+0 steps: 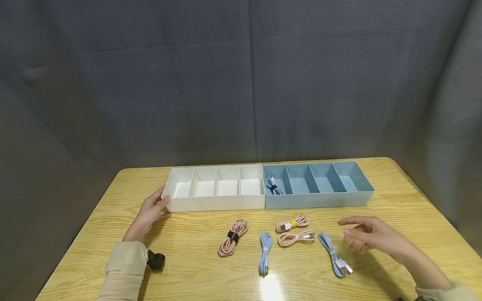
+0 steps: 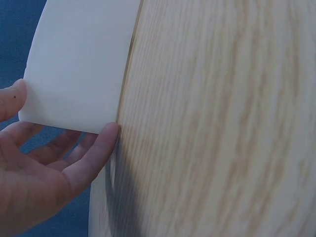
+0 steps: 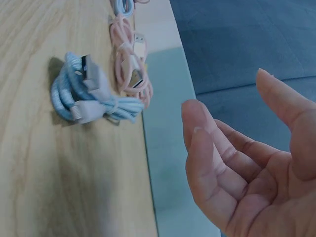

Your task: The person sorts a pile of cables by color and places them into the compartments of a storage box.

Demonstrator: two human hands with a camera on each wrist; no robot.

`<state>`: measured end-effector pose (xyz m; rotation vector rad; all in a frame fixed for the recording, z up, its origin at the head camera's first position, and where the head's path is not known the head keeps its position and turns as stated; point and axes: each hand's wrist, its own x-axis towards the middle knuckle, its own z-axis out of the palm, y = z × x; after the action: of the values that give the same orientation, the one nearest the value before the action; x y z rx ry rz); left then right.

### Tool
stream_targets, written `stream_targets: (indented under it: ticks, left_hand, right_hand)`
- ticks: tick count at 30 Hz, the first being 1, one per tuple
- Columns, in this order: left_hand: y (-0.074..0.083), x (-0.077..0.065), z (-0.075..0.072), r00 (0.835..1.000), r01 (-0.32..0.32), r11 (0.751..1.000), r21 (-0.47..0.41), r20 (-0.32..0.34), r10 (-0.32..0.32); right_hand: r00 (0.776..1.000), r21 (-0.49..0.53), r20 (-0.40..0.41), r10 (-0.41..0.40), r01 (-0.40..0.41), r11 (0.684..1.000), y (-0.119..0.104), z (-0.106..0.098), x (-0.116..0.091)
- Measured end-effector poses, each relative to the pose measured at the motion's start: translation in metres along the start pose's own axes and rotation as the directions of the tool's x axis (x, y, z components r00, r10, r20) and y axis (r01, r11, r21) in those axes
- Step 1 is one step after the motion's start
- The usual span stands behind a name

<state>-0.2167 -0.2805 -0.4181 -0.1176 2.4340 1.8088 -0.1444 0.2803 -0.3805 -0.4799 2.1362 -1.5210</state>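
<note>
White plastic tray (image 1: 214, 204) in the head view, long, shallow and straight-walled, divided crosswise into four compartments, end to end with a similar blue tray (image 1: 318, 200) near the far edge of a wooden table (image 1: 180, 267). At the white one's left end, a left hand (image 1: 149, 212), thumb at the front corner of the rim, fingers bent around the end wall. In the blue tray's leftmost compartment, a coiled cable (image 1: 273, 186) with a dark strap. In front of the trays, from left to right: a dusky pink cable (image 1: 233, 236) with a black strap, a light blue cable (image 1: 265, 251), a pink cable (image 1: 293, 223) with a yellow band, a second pink cable (image 1: 296, 237) just nearer, and a blue cable with white connectors (image 1: 333, 256), slanted, plugs toward the near edge. Just beside that last bundle, a right hand (image 1: 370, 238), fingers loosely curled, nothing held. From the left wrist, the white tray's smooth, plain front wall, its end held between thumb and fingers, one fingertip at the bottom corner; firmness impossible to tell. From the right wrist, the rightmost bundle closer up, textured pale-blue loops tied together, two plugs side by side; thumb well apart from relaxed fingers.
</note>
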Motion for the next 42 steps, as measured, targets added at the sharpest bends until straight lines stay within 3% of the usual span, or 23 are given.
stream_targets:
  ticks: [7,15,33,42]
  left_hand:
    - [0.000,-0.001,0.000,1.000,0.011,1.000,0.006,0.002,-0.011]
    - [0.000,0.000,0.000,1.000,0.021,1.000,0.004,-0.005,-0.021]
    - [-0.003,0.001,-0.001,1.000,0.016,1.000,0.009,-0.015,-0.016]
    - [-0.002,0.002,-0.003,1.000,0.008,1.000,-0.008,-0.007,-0.008]
  right_hand:
    - [1.000,0.010,-0.008,0.011,-0.011,1.000,0.014,0.001,0.002]
    - [0.994,0.036,0.006,0.108,-0.108,0.993,0.025,0.006,0.009]
    - [0.994,0.023,0.020,0.110,-0.111,0.994,0.037,0.023,0.019]
    - [0.987,-0.109,-0.083,0.139,-0.147,0.983,0.033,0.034,0.024]
